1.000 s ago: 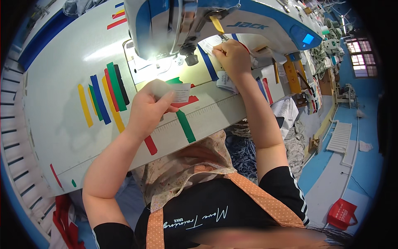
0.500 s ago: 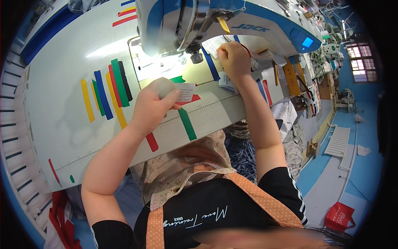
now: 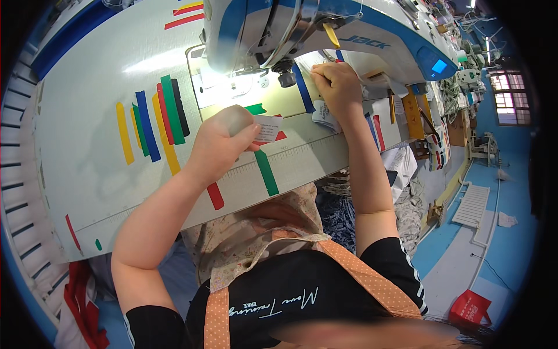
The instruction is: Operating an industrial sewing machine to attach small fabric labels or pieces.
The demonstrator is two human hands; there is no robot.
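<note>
My left hand (image 3: 224,142) is closed, with a small white printed label (image 3: 268,129) pinched between thumb and fingers just in front of the sewing machine's lit needle area. My right hand (image 3: 340,87) is under the machine's arm with its fingers curled together; what they hold, if anything, is hidden. White sheets or labels (image 3: 311,60) lie just beyond its fingers. Beside my right wrist sits a small bundle of folded white labels (image 3: 325,116). The white and blue sewing machine (image 3: 401,49) stands over the table.
Coloured tape strips (image 3: 168,110) are stuck on the pale table (image 3: 104,192), along with a printed ruler band (image 3: 314,145). A yellow box (image 3: 411,110) stands at the right end. Bunched cloth (image 3: 414,203) hangs below the right edge, and a red bag (image 3: 469,307) rests on the floor.
The whole view has shifted slightly. My left hand still pinches the label in front of the needle area. My right hand stays under the arm, its wrist turned a little; the red curve behind it no longer shows.
</note>
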